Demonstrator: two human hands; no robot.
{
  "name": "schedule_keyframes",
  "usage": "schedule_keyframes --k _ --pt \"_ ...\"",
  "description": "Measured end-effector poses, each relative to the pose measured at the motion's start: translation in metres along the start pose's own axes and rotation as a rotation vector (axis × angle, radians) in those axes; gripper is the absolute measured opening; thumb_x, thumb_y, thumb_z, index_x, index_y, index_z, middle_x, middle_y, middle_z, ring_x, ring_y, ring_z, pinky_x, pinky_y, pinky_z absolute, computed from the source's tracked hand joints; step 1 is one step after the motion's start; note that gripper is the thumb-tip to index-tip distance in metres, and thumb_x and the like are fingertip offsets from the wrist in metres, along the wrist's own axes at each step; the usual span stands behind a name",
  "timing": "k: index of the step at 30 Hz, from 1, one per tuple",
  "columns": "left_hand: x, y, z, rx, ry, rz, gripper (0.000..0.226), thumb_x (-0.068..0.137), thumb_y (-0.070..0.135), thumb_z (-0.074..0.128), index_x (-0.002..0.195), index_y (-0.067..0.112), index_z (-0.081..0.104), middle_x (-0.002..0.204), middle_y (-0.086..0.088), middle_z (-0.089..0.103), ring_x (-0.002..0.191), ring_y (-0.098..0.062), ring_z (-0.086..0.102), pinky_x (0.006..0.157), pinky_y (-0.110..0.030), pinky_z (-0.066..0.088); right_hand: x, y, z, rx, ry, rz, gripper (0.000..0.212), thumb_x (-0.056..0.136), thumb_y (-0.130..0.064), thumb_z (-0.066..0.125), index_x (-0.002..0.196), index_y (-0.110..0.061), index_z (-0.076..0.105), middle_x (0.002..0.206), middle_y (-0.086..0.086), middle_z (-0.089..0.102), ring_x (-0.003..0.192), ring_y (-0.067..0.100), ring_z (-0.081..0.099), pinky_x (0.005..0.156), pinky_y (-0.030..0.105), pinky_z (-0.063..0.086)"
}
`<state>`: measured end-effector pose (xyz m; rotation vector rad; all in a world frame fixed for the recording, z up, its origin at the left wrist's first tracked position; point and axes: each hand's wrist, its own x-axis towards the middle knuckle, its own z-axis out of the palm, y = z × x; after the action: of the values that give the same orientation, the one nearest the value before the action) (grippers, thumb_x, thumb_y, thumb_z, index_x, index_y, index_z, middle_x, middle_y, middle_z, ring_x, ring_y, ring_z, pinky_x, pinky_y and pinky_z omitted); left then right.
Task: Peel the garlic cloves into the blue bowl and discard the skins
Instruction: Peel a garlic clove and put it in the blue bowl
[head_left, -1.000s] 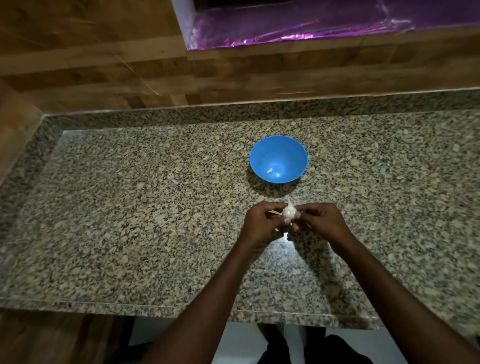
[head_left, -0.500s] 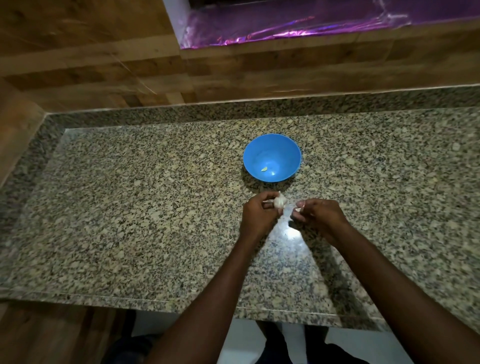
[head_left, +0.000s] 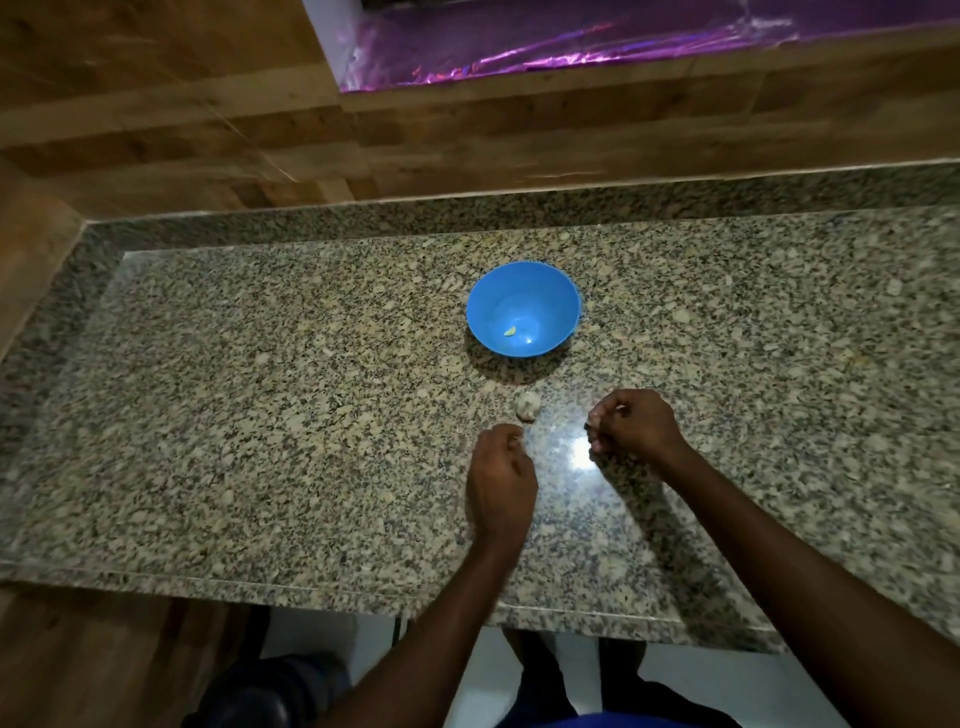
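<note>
Now garlic bulb (head_left: 528, 405) loose on counter (head_left: 260, 415), six o'clock of blue bowl (head_left: 523, 307); left hand (head_left: 501, 480) curled, grip unclear; right hand (head_left: 635, 426) apparently pinching small clove, could drop it

A speckled granite countertop (head_left: 260, 415) spans most of the view, with a raised granite upstand (head_left: 519, 208) along its far edge. Behind the countertop stands a wood-panelled wall (head_left: 156, 119); above that wall lies crinkled purple foil (head_left: 571, 47). Below the countertop's near edge, a white floor (head_left: 332, 639) is visible.
</note>
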<state>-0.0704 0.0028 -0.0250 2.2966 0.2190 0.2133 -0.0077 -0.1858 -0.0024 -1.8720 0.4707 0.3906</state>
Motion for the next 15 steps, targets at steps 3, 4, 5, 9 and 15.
schedule_keyframes --k 3,4,5,9,15 --pt "-0.002 0.006 0.012 0.102 -0.174 0.156 0.024 0.087 0.007 0.057 0.108 0.016 0.064 0.107 -0.001 0.059 0.102 -0.021 0.053 0.081 -0.034 0.048 0.001 0.001 -0.002 -0.083 0.006 -0.019 0.007 0.085 0.005 0.067 0.078 0.003 0.067 0.063 0.015 0.072 0.058 0.032 0.072 0.066 0.049 0.063" --pt "0.002 0.008 0.016 0.152 -0.211 0.216 0.025 0.087 0.008 0.058 0.110 0.016 0.063 0.110 -0.002 0.058 0.104 -0.022 0.051 0.084 -0.035 0.046 0.001 0.001 -0.003 -0.094 0.002 -0.009 0.006 0.084 0.004 0.069 0.079 0.002 0.068 0.064 0.014 0.072 0.058 0.031 0.073 0.067 0.049 0.063" --pt "0.006 0.010 0.020 0.204 -0.241 0.274 0.027 0.086 0.008 0.058 0.112 0.015 0.063 0.112 -0.004 0.058 0.104 -0.024 0.050 0.085 -0.036 0.045 0.003 0.001 -0.005 -0.106 -0.006 0.003 0.006 0.083 0.003 0.072 0.078 0.001 0.070 0.064 0.013 0.073 0.059 0.030 0.073 0.068 0.048 0.063" --pt "0.014 0.013 0.030 0.344 -0.325 0.380 0.038 0.085 0.016 0.065 0.123 0.015 0.060 0.123 -0.006 0.055 0.110 -0.028 0.049 0.090 -0.042 0.044 0.008 -0.001 -0.007 -0.224 -0.031 -0.020 0.010 0.076 -0.002 0.080 0.068 -0.007 0.076 0.062 0.008 0.073 0.061 0.025 0.074 0.068 0.046 0.063" --pt "0.012 0.000 0.032 0.369 -0.356 0.409 0.047 0.084 0.015 0.066 0.129 0.014 0.057 0.134 -0.007 0.052 0.119 -0.028 0.046 0.093 -0.043 0.042 0.018 -0.009 -0.008 -0.392 -0.125 -0.024 0.010 0.070 -0.011 0.088 0.067 -0.013 0.079 0.060 0.001 0.073 0.063 0.016 0.073 0.067 0.036 0.063"
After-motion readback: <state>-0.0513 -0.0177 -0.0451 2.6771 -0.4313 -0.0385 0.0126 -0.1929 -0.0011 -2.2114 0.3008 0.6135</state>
